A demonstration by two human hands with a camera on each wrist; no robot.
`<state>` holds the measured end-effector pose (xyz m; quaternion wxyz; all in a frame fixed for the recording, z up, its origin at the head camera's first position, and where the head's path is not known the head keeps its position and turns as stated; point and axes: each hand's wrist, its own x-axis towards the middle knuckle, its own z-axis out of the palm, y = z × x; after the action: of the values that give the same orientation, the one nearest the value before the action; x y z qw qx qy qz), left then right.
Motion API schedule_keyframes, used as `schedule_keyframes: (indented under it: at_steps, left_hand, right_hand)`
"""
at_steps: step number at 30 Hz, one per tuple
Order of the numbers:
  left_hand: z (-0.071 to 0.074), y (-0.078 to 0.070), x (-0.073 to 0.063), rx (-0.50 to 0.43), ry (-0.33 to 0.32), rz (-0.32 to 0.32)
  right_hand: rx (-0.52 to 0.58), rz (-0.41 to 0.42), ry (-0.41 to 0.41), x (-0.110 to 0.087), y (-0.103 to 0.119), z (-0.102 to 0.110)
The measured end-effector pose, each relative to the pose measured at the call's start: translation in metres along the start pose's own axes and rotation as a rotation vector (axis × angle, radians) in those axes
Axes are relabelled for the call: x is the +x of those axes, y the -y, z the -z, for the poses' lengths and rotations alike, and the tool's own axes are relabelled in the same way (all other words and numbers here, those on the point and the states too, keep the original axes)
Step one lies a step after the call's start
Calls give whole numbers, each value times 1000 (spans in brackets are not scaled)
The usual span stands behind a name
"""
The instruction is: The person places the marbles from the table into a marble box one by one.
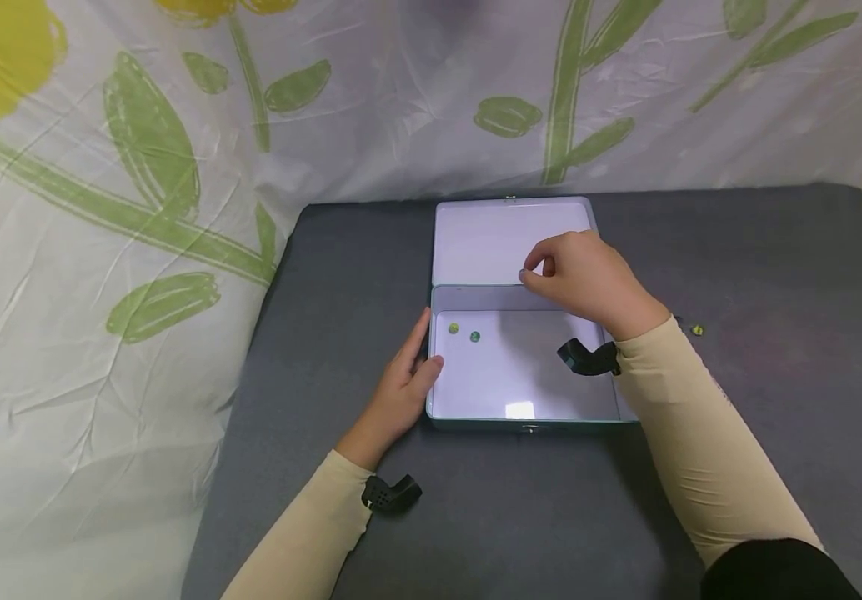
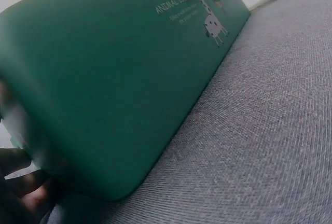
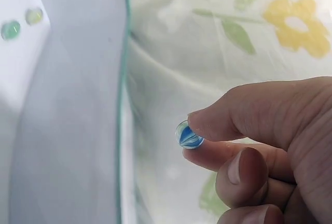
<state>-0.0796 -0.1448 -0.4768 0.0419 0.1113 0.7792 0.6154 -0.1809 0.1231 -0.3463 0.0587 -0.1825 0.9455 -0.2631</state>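
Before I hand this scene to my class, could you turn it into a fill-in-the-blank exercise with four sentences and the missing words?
1. The right hand pinches a clear marble whose inner streaks are mostly ____.
2. Of the left and right sides of the open box, the left hand touches the ____ one in the head view.
3. The marbles visible inside the box number ____.
4. The spotted animal printed on the box's green outside is a ____.

Missing words: blue; left; two; giraffe.

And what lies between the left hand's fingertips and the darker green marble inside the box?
In the head view, the box's left rim and the yellow-green marble lie there.
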Motion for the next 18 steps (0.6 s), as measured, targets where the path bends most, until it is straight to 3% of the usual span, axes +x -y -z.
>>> schedule_keyframes:
  at_steps: [11,18]
  left_hand:
    - [0,-1,0,15,6,16]
    - [0,-1,0,2,13,22]
  right_hand:
    - [-25,120,8,11,2,-36]
    - [24,214,77,17,-5,-50]
